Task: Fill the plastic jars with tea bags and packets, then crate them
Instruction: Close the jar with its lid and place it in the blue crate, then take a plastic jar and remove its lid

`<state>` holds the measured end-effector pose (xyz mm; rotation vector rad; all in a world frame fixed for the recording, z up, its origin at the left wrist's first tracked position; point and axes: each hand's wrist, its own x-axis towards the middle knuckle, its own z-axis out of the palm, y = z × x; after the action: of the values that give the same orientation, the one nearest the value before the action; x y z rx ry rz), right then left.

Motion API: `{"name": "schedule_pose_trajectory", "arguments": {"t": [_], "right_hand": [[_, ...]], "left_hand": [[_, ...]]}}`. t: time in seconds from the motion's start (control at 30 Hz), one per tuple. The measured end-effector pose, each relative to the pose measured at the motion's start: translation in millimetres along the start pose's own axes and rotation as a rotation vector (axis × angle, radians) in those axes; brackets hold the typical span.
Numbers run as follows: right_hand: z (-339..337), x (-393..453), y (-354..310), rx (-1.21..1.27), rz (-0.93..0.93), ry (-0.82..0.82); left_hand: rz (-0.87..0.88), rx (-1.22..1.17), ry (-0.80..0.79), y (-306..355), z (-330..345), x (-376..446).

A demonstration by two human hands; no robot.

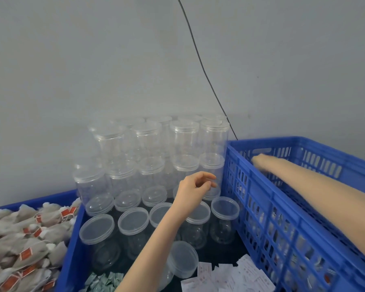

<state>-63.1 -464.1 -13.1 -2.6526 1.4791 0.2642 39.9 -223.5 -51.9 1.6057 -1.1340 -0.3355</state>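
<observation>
Clear lidded plastic jars [148,144] are stacked against the wall, and more jars [133,221] stand in front in a low blue tray [71,249]. My left hand [195,187] hovers over them with loosely curled fingers, close to a jar at the stack's right end [212,163], holding nothing. My right arm reaches into the tall blue crate [261,207] on the right. My right hand [258,160] is blurred at the crate's far left corner, its fingers hidden. Filled jars show dimly through the crate's slotted wall.
A heap of tea bags [25,239] with orange tags fills a bin at the left. White packets [230,277] and green packets [105,281] lie at the tray's front. One jar [182,259] leans tilted near them. A black cable [198,53] hangs down the wall.
</observation>
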Motion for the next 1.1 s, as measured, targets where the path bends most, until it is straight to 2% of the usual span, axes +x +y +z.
{"name": "schedule_pose_trajectory", "arguments": {"t": [0.17,0.27,0.37,0.5,0.6,0.73,0.83,0.93,1.0,1.1], "right_hand": [[-41.8,-26.5,17.3,0.086,-0.061,0.304],[-54.2,-52.9,10.8,0.158,-0.094,0.402],[-57.5,-83.7,-6.8,0.136,-0.184,0.468],[-43.1,-135.5,-50.5,0.107,-0.443,0.358],[-19.6,-166.4,-87.9,0.098,-0.599,0.184],[16.2,-180.8,-127.1,0.035,-0.711,0.078],[39.7,-184.0,-146.3,0.035,-0.738,0.054],[64.6,-183.8,-156.2,0.088,-0.757,0.047],[82.1,-184.9,-158.6,0.099,-0.77,0.039],[107.2,-186.5,-159.2,0.107,-0.786,0.003]], "left_hand": [[-0.004,0.002,0.093,3.2,-24.0,-13.3],[-0.019,0.076,0.205,-1.4,-42.7,-25.3],[-0.096,0.259,0.325,-12.1,-65.1,-40.8],[-0.307,0.595,0.371,-30.0,-100.9,-59.0],[-0.461,0.925,0.274,-37.5,-122.7,-70.3],[-0.642,1.217,0.097,-53.8,-143.4,-85.2],[-0.745,1.343,-0.049,-70.7,-157.8,-94.7],[-0.771,1.411,-0.135,-89.3,-166.2,-102.6],[-0.752,1.391,-0.117,-100.2,-167.8,-104.1],[-0.711,1.313,0.005,-108.4,-168.7,-101.0]]}}
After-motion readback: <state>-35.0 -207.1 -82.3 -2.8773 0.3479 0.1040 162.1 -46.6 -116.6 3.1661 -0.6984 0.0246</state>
